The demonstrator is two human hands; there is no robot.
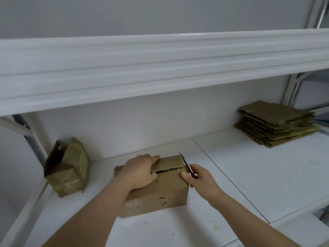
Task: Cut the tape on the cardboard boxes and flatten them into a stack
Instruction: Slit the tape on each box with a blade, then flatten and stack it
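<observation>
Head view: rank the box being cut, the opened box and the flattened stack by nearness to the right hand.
From the right hand:
1. Box being cut, touching it, center.
2. Flattened stack, back right on the shelf.
3. Opened box, far left.

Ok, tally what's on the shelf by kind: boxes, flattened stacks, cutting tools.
Unflattened cardboard boxes: 2, the box being cut and the opened box at left
Stacks of flattened cardboard: 1
Knives: 1
Total: 4

Matt brown cardboard box (165,195), shiny tape on opened box (66,173), glossy white metal shelf (249,175), metal knife blade (185,162)
</observation>
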